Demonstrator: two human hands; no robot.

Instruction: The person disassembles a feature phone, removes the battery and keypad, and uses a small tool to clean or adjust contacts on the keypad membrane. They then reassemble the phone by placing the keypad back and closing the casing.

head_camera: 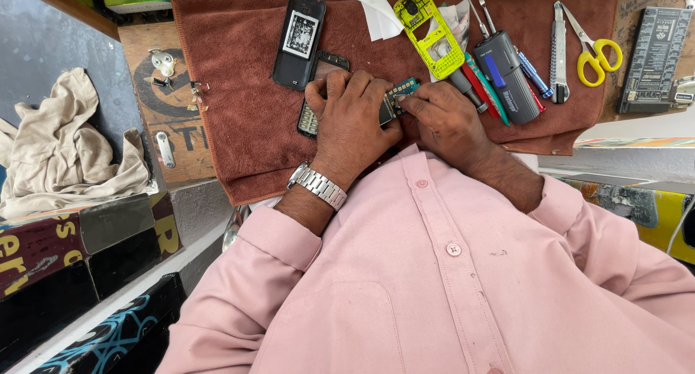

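Observation:
My left hand point(352, 112) rests on a dark keypad phone point(316, 91) lying on the brown towel point(239, 70) and grips one end of a small green circuit board point(400, 93). My right hand point(447, 117) pinches the other end of that board with fingertips. A steel watch sits on my left wrist. Both hands are close together at the towel's near edge, above my pink shirt.
A black phone back cover point(298, 39), a yellow-green phone frame point(428, 28), white paper, screwdrivers point(481, 84), a grey-blue tool point(507, 77), a utility knife point(559, 52) and yellow scissors point(595, 48) lie on the towel. A beige rag point(65, 142) sits at left, a black box point(655, 59) at right.

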